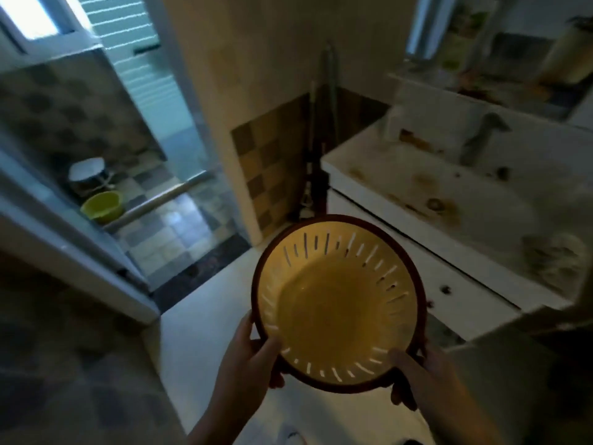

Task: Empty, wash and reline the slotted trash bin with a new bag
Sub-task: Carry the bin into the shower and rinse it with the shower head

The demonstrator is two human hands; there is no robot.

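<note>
- We hold the slotted trash bin in the air in front of us, above the pale floor, mouth turned up toward the camera.
- The bin interior shows yellow, with a dark red rim and slots around the wall. We see no bag and no waste inside it.
- The left hand grips the near-left rim: the thumb lies over the rim into the bin, and the fingers curl around the outside.
- The right hand grips the near-right rim in the same way, thumb inside, fingers wrapped beneath the edge.
- The bin stands just beside the white vanity on the right. The basin and its faucet lie beyond it, apart from the bin.
- We judge the emptying step complete and the wash step now in hand: the bin is bare and close to a water source.
- A tiled wet area with a green basin lies to the left, behind a glass partition; it is an alternative wash point.
- The next move calls for carrying the bin level to the chosen water source and lowering it under the faucet.
- We keep both grips firm; the slotted wall will pass water, so we expect drips onto the floor.
- Motion blur limits detail on the countertop items; we do not identify them.
</note>
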